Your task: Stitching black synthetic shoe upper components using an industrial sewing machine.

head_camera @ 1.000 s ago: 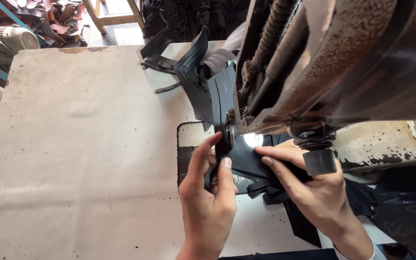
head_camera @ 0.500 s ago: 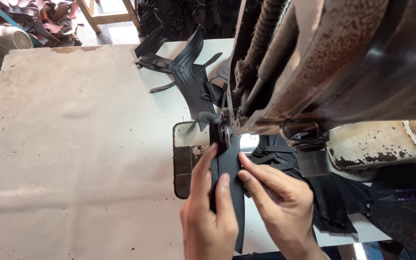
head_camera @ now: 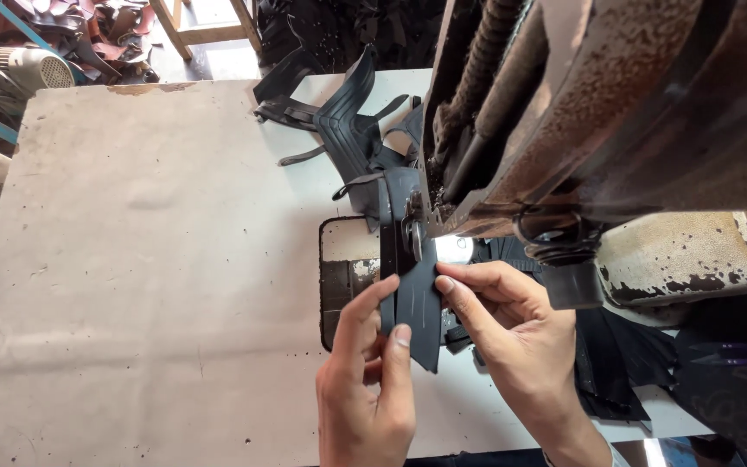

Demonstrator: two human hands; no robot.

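The left hand (head_camera: 365,380) grips a dark leather piece (head_camera: 415,298) from its left edge: the thumb lies on top and the fingers are curled under and beside it. The right hand (head_camera: 512,337) is closed on the same piece from the right side, with the fingertips (head_camera: 445,284) pressing on its top surface. The piece lies flat on the counter (head_camera: 149,259), directly in front of the sewing machine (head_camera: 598,130), and its far end goes under the presser foot (head_camera: 410,232) of the machine. It partly covers the dark metal plate (head_camera: 343,277) that is set into the counter below the machine head.

Behind the machine's foot, more dark leather pieces (head_camera: 347,130) are joined in a chain and stretch away toward the far edge of the counter. To the right of the machine's foot, under the arm of the machine, a heap of black cut pieces (head_camera: 624,363) rests near the right hand. The machine body is old, with rusty and worn paint. Far to the left of the machine, beyond the counter, an electric motor (head_camera: 32,67) and brown leather scraps (head_camera: 105,26) are on the floor.
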